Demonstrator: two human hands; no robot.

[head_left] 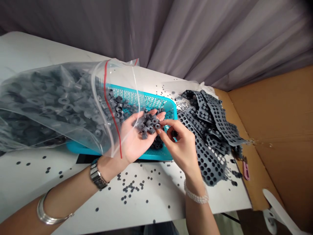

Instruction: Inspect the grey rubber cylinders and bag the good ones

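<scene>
My left hand point(137, 140) is palm up, cupped under a pile of small grey rubber caps point(148, 124), partly inside the mouth of a clear zip bag. My right hand point(182, 143) pinches one grey cap at the right edge of that pile, between thumb and index finger. The large clear bag point(106, 94) with a red seal line holds many more grey caps and lies over the left part of a turquoise basket point(174, 111). More caps sit in the basket, beneath and behind my left hand.
Perforated grey rubber sheets point(210, 163) are heaped right of the basket. Small dark discs point(132, 187) are scattered over the white table point(80, 209). A pink-handled tool point(245, 170) lies by the cardboard point(281, 124) at the right. A grey curtain point(171, 39) hangs behind.
</scene>
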